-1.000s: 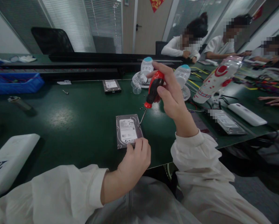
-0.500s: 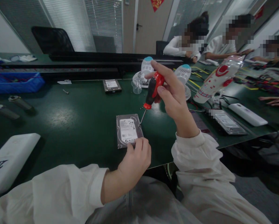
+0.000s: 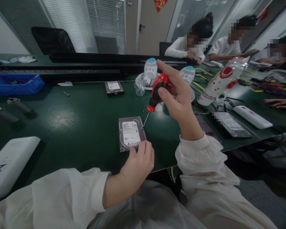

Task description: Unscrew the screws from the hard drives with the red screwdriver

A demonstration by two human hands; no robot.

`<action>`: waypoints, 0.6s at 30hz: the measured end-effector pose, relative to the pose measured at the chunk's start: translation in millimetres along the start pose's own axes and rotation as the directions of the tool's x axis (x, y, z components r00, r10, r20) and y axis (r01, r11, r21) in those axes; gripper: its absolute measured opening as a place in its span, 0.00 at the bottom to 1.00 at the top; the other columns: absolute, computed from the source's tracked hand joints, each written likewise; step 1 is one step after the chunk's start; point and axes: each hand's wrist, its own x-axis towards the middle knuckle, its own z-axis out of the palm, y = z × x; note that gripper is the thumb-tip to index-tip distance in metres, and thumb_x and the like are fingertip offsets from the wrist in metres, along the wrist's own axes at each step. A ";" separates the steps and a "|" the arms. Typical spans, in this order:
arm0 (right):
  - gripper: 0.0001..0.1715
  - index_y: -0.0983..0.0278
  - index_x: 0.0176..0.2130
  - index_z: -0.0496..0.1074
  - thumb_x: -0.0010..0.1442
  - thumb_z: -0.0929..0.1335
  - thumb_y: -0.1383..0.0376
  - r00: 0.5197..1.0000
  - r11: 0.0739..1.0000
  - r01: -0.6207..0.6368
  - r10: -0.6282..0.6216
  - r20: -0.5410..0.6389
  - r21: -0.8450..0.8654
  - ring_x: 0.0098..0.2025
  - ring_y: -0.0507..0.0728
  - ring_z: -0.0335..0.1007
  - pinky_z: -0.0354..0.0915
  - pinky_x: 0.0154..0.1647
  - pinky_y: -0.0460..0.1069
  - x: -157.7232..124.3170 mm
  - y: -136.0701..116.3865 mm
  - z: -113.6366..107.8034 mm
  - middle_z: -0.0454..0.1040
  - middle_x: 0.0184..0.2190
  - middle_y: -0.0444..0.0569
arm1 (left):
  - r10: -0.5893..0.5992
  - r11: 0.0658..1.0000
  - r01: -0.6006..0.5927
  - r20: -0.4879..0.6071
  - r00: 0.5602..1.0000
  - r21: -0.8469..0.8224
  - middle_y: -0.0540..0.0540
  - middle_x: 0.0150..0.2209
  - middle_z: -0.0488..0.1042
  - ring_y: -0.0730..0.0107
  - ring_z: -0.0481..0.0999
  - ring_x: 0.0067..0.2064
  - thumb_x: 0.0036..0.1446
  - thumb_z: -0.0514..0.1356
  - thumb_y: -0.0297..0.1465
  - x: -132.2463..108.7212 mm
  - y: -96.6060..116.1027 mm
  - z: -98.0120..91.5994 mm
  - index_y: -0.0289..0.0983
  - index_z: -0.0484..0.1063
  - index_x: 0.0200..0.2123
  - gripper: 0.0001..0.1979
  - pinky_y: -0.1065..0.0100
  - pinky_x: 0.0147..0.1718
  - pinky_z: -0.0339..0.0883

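Note:
A hard drive (image 3: 130, 132) lies label up on the green table in front of me. My left hand (image 3: 141, 156) grips its near right corner, fingers bent over the edge. My right hand (image 3: 177, 92) is closed round the red and black handle of a screwdriver (image 3: 154, 97), the thumb on the handle's side and the index finger stretched over its top. The shaft slants down to the left, and its tip meets the right edge of the drive. Small screws (image 3: 145, 110) lie just beyond the drive.
Another hard drive (image 3: 113, 87) lies farther back, near a clear plastic cup (image 3: 139, 88) and white fans (image 3: 150, 68). A white power bank (image 3: 12, 162) is at left, below two metal cylinders (image 3: 20, 105) and a blue bin (image 3: 16, 84). More drives (image 3: 231, 124) lie right; people sit beyond.
The screwdriver handle has turned slightly in my right hand, and the thumb and fingers have shifted on it. My left hand and the hard drive keep their places.

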 end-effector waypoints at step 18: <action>0.33 0.53 0.61 0.67 0.66 0.61 0.40 0.997 0.993 0.048 -0.054 -0.056 -0.106 0.59 0.64 0.73 0.69 0.63 0.65 3.1 -3.3 1.5 0.75 0.57 0.49 | 0.001 1.000 -0.001 0.002 1.000 -0.007 0.40 0.38 0.73 0.60 0.74 0.37 0.61 0.57 0.22 0.3 -0.7 0.3 0.27 0.78 0.46 0.13 0.64 0.29 0.73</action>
